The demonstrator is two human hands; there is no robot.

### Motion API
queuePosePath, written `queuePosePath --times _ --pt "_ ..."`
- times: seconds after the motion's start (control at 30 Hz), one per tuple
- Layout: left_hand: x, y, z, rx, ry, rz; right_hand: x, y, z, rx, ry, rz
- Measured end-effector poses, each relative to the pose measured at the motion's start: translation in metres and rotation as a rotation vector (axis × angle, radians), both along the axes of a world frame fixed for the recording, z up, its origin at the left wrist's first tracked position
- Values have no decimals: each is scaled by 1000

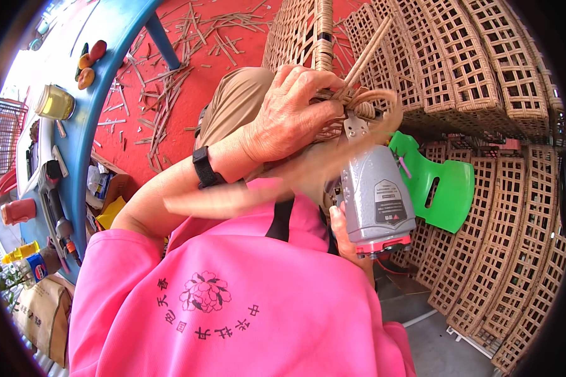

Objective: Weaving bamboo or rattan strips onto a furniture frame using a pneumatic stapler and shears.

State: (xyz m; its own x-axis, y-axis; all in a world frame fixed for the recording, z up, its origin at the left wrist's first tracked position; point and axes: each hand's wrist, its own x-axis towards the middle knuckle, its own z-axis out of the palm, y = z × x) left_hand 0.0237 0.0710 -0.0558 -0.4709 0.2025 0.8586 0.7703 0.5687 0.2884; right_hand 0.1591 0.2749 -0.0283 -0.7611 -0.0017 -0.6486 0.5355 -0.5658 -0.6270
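Observation:
My left hand (292,113) is closed over tan wicker strands where they meet the edge of a woven wicker piece (295,31) held in front of me. Several loose strand ends (368,47) stick up past my fingers, and one strand (258,188) sweeps blurred across my forearm. My right hand (346,235) grips a grey staple gun (374,195) from below, its nose pressed up against the weave right beside my left fingers. A black band (205,166) sits on my left wrist.
A blue table (91,107) at left holds a glass jar (55,102), a black tool (53,195) and small items. Cut wicker scraps (163,94) litter the red floor. Stacked woven panels (503,188) fill the right, with a green plastic chair (437,185) among them.

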Motion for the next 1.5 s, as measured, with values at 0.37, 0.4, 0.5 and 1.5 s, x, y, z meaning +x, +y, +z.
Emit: queuePosePath --times 0.37,0.4,0.5,1.5 --pt "5 -11 22 -115 -116 -114 3 5 -11 -50 15 2" --pt "5 -11 26 -108 -155 -120 3 6 -12 -60 19 1" --pt "3 -8 36 -45 -219 -123 2 8 -20 -82 21 7" --pt "-22 0 48 -2 -568 -243 13 53 -85 928 937 528"
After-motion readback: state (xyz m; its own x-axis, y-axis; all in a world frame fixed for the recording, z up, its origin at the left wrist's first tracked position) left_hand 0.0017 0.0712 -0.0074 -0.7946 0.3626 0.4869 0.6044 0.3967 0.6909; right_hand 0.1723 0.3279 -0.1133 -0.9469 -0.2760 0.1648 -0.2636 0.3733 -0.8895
